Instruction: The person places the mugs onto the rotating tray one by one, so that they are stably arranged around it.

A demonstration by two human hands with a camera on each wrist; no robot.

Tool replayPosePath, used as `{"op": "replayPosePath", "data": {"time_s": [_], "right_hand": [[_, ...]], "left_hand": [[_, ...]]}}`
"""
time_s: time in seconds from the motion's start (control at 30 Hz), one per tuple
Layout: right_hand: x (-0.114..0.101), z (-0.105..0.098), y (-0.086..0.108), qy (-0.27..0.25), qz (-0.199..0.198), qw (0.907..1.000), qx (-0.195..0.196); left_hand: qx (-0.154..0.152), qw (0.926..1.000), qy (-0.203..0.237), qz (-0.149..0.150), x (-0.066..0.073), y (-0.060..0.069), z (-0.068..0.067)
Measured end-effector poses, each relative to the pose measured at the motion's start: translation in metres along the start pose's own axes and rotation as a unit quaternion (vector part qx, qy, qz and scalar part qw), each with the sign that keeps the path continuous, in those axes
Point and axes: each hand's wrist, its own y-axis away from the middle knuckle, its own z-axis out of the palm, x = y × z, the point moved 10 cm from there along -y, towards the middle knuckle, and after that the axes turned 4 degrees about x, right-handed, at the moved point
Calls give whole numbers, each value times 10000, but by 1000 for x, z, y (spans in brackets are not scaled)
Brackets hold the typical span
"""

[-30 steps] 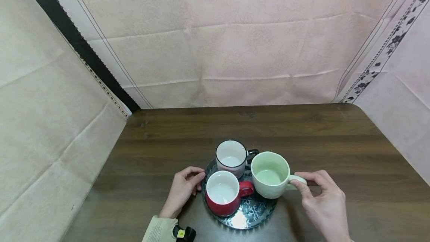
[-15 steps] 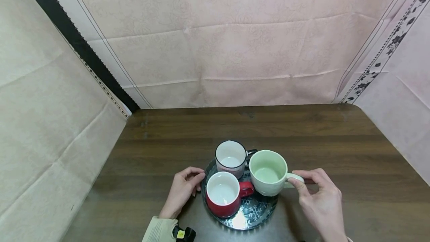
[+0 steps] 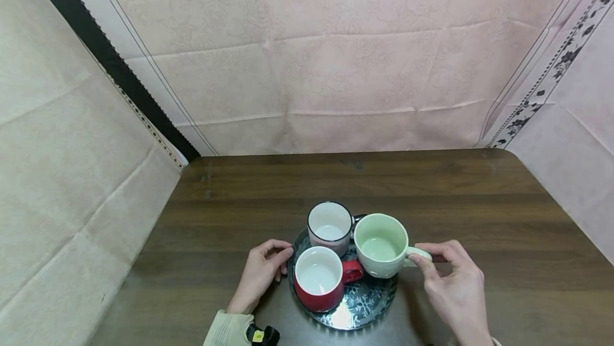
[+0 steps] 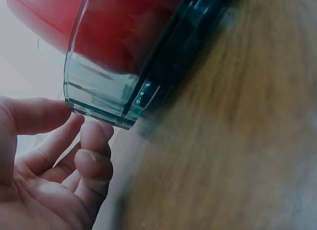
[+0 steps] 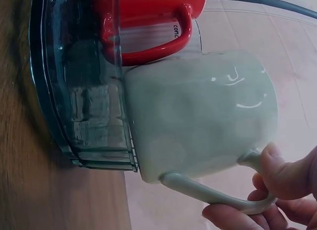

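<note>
A round dark-teal glass tray [image 3: 360, 304] with a raised rim sits on the table. A red mug [image 3: 318, 301] and a white mug with a black rim [image 3: 328, 240] stand upright on it. My right hand [image 3: 453, 282] pinches the handle of a pale green mug [image 5: 198, 116] between thumb and fingers. That mug is at the tray's right side, its base about level with the rim [image 5: 130, 141] in the right wrist view. My left hand [image 3: 261, 274] touches the tray's left edge with a fingertip, its thumb beside the rim and its other fingers loosely bent.
The brown wooden tabletop [image 3: 230, 196] extends behind and to both sides of the tray. Pale patterned cloth [image 3: 336, 69] hangs at the back and sides. A dark band [image 3: 120, 63] runs down the left corner.
My right hand has moved the green mug slightly left and away from me, over the tray, hiding more of the black handle behind it. The left hand stays at the tray's edge.
</note>
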Motion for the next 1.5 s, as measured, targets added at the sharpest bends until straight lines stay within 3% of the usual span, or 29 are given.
{"op": "replayPosePath", "data": {"time_s": [0.5, 1.5], "right_hand": [[1, 5, 2, -152, 225, 9996, -71], [7, 19, 14, -132, 463, 9987, -191]], "left_hand": [[-97, 9997, 234, 49, -1, 0, 3], [-144, 9996, 199, 114, 1, 0, 3]]}}
